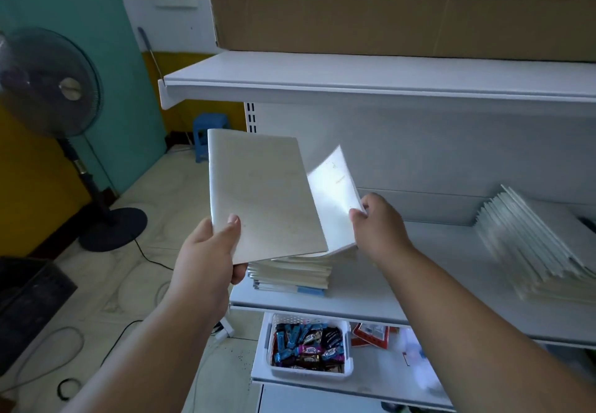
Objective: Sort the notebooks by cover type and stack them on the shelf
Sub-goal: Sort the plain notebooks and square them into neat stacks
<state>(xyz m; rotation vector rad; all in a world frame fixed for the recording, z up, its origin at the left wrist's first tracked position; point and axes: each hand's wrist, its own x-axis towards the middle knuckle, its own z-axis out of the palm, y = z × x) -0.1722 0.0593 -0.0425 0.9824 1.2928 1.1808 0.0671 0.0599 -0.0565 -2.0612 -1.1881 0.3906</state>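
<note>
My left hand [209, 251] grips the near corner of a pale grey notebook [261, 193], held tilted above the shelf's left end. My right hand [377, 222] pinches the lifted edge of a second, glossy white notebook [335, 187], which bends up behind the first. Both are above a stack of notebooks [293, 274] on the white middle shelf [387, 290]; the lowest ones show blue edges. A second, fanned stack of white notebooks [532, 245] lies at the shelf's right end, blurred.
An upper shelf [354, 83] carries a large cardboard box [387, 6]. Below, a white basket of wrapped sweets [306, 348] sits on the lower shelf beside red packets [371, 332]. A standing fan [51, 90], a blue stool [209, 132] and floor cables are at left.
</note>
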